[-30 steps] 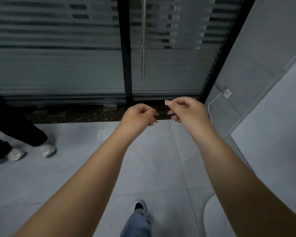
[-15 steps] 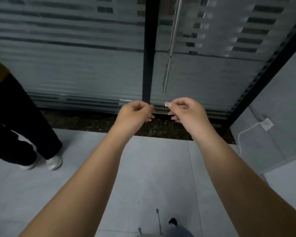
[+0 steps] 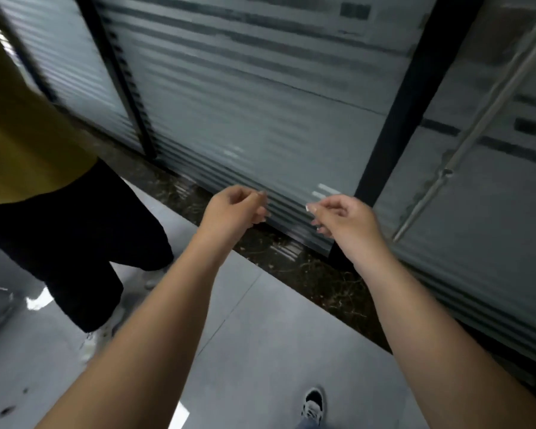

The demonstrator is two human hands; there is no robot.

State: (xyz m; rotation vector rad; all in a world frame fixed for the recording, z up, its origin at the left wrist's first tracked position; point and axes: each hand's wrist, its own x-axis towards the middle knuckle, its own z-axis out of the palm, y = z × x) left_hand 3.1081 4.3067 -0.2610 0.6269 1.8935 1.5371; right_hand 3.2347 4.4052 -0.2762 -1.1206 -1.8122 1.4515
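Both my arms reach out in front of me over the grey tiled floor (image 3: 260,351). My left hand (image 3: 232,212) is raised with its fingers curled in and nothing visible in it. My right hand (image 3: 344,221) is a short way to its right, fingers also curled, thumb near the forefinger, holding nothing I can see. The hands are apart and touch nothing. Behind them stands a frosted striped glass wall (image 3: 260,103).
A glass door with a long metal bar handle (image 3: 464,144) is at the right, past a black frame post (image 3: 393,125). A person in a yellow top (image 3: 22,134) and black trousers (image 3: 75,236) stands close at the left. A dark stone sill (image 3: 307,274) runs under the glass. My shoe (image 3: 313,404) shows below.
The view has swung left and tilted, so the door and handle slid to the right. The person at the left is much closer. My hands have drawn slightly apart, still curled.
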